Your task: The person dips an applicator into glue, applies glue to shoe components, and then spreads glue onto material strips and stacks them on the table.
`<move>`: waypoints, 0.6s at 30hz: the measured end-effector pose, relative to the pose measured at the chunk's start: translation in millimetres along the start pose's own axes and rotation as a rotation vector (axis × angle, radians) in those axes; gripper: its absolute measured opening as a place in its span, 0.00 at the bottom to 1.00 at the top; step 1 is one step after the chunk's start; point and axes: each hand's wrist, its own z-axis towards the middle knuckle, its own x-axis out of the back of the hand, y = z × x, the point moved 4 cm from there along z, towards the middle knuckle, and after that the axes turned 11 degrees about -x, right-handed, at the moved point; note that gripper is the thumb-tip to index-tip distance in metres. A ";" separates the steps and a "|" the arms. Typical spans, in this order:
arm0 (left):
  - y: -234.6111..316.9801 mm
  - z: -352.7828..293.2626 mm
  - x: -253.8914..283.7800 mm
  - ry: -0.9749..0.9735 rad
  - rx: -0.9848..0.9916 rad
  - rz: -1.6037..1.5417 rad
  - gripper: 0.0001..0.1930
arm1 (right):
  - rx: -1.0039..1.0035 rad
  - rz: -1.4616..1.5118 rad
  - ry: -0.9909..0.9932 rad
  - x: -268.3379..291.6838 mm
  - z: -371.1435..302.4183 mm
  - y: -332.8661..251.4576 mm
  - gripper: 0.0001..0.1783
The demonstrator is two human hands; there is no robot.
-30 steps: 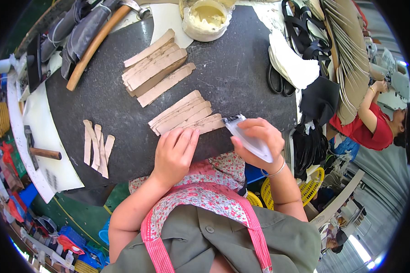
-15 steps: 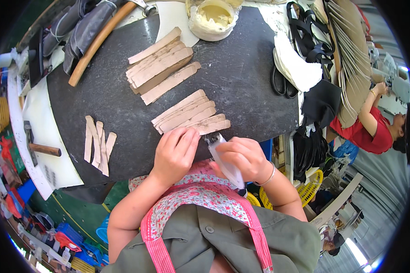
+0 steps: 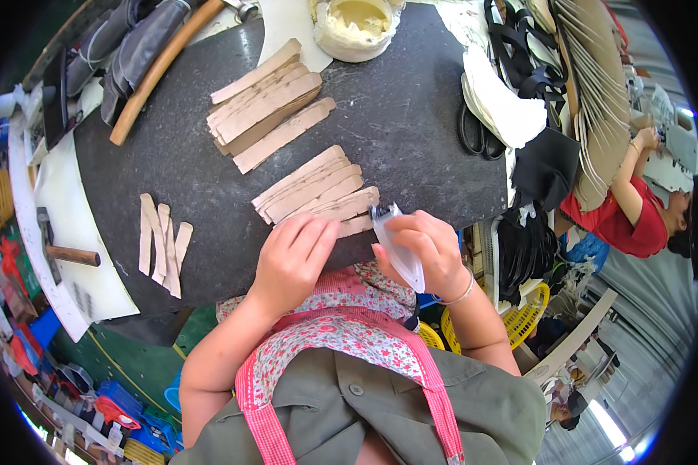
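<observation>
My left hand [image 3: 293, 252] is closed at the near edge of a fanned stack of beige strips [image 3: 310, 186]. Its fingertips press on the left end of the lowest beige strip [image 3: 356, 225], which pokes out to their right; the rest is covered by the fingers. In my closed right hand [image 3: 428, 246] is a translucent whitish squeeze bottle [image 3: 399, 252] with a dark tip. That tip points up and away, close to the right ends of the strips. Whether it touches them I cannot tell.
Farther back lie more stacked beige strips [image 3: 267, 105], with several loose strips [image 3: 163, 244] at left. A tub of pale paste [image 3: 357, 31] stands at the far edge of the dark work surface [image 3: 419, 132]. A hammer [image 3: 70, 254] lies left; a person in red [image 3: 636, 209] works at right.
My right hand and the bottle have shifted a little to the right. The strip at my left fingertips now shows more plainly, and the whole view has slid slightly.
</observation>
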 end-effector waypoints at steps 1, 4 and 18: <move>-0.2 0.3 -1.1 0.001 0.003 0.003 0.11 | -0.006 0.005 -0.011 2.6 -0.3 -2.1 0.22; -4.7 -1.2 -1.4 0.032 0.117 -0.052 0.13 | -0.014 0.039 0.023 5.7 1.1 -6.4 0.21; -5.7 1.5 3.7 0.072 0.076 0.007 0.10 | -0.013 0.122 0.295 22.6 50.1 -5.5 0.16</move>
